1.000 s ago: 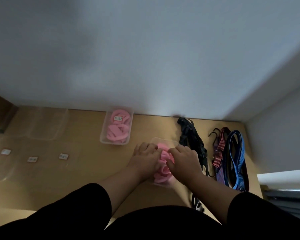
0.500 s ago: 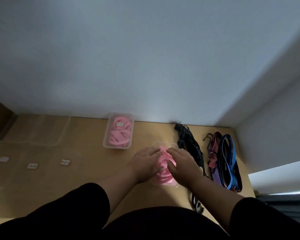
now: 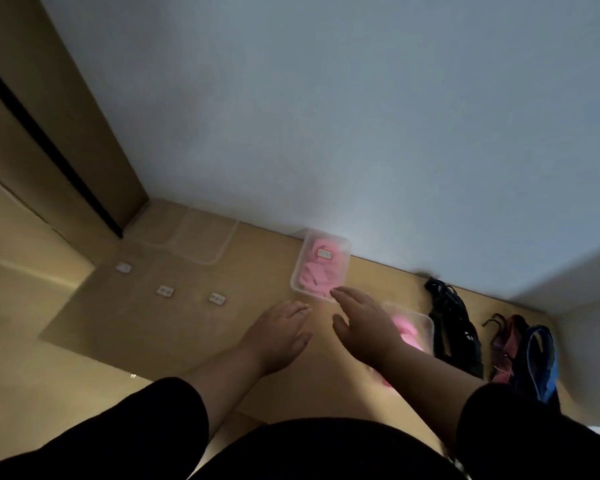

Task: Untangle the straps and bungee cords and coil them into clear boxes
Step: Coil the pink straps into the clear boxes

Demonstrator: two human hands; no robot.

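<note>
Dim room, pale wall, tan wooden tabletop, wooden panel at left

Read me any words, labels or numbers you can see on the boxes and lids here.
No text can be read.
Label on the far box: white tag, print blurred.
Three lid labels: small white tags, too small and blurred to read.
Near box, straps and cords: no label visible.

A single head-worn camera looks forward and steeply down from above the person's chest. It takes in the worktop close below and the wall rising beyond it.
</note>
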